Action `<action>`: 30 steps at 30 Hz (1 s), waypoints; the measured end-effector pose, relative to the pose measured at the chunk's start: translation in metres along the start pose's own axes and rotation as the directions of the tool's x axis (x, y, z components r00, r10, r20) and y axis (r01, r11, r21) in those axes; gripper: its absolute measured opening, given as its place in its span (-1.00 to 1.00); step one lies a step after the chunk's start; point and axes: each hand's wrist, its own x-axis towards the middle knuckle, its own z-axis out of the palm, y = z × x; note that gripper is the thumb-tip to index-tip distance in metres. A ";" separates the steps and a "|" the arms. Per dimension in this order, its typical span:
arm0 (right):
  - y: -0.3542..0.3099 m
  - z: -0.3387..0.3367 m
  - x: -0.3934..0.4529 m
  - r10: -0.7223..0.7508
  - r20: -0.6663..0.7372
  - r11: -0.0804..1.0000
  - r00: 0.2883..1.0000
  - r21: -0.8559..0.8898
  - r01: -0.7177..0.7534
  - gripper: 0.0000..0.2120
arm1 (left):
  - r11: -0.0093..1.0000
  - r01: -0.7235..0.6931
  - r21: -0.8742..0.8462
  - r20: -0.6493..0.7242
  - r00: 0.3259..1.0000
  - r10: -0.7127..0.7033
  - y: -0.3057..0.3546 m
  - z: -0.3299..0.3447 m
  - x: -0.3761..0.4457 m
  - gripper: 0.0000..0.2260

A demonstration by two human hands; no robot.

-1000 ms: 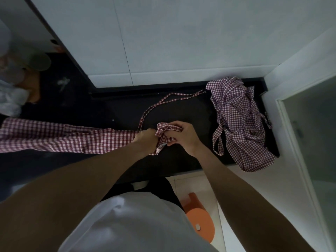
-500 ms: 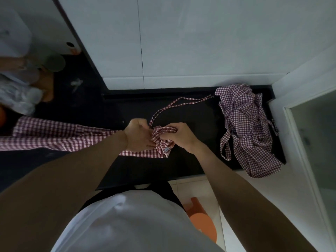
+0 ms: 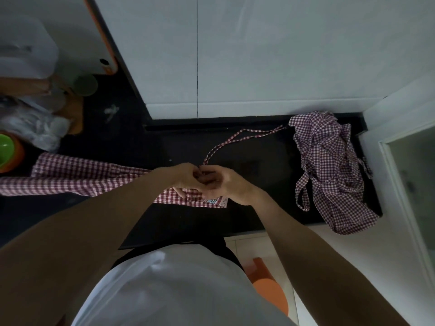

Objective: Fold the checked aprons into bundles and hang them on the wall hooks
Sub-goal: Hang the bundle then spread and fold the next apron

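Where the black surface (image 3: 247, 217) ran under a pale tiled wall (image 3: 259, 55), the person stood close against its front edge, both hands brought together above it. The left hand (image 3: 182, 176) and the right hand (image 3: 220, 184) met over the near end of a red-checked apron (image 3: 89, 177), which lay stretched in a long strip leftward across the surface. Each grip was curled, the fingers seeming to pinch cloth at the point where the apron's strap (image 3: 235, 138) began, though exactly what each held was hard to see. The strap trailed away from the hands toward the wall and to the right. A small printed label (image 3: 211, 201) showed on the apron's edge just under the right hand. At the right end of the surface a second checked apron (image 3: 329, 170) lay crumpled in a heap, its lower part hanging over the front edge. A white door frame (image 3: 400, 161) stood to the right. At far left sat a green bowl (image 3: 6, 150) and crumpled plastic bags (image 3: 35, 124). Below, an orange stool (image 3: 268, 288) stood on the pale floor tiles (image 3: 341, 243).
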 end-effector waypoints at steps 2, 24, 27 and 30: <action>0.008 0.000 -0.003 -0.033 -0.307 0.995 0.951 -0.096 0.004 -0.42 | 1.000 0.008 -0.016 -0.066 0.998 -0.009 -0.003 0.003 0.004 -0.67; 0.069 0.042 0.008 -0.176 -0.763 0.913 0.622 -0.363 -0.188 -0.57 | 0.967 -0.232 0.101 -0.424 0.870 0.253 -0.012 0.028 -0.003 -0.90; 0.073 0.044 0.007 -0.223 -0.758 0.919 0.613 -0.373 -0.127 -0.52 | 0.963 -0.232 -0.135 -0.405 0.900 0.160 -0.016 0.026 -0.006 -0.84; 0.068 0.039 0.012 -0.153 -0.756 0.914 0.637 -0.354 -0.200 -0.61 | 0.966 -0.201 -0.161 -0.418 0.901 0.118 -0.014 0.028 -0.008 -0.65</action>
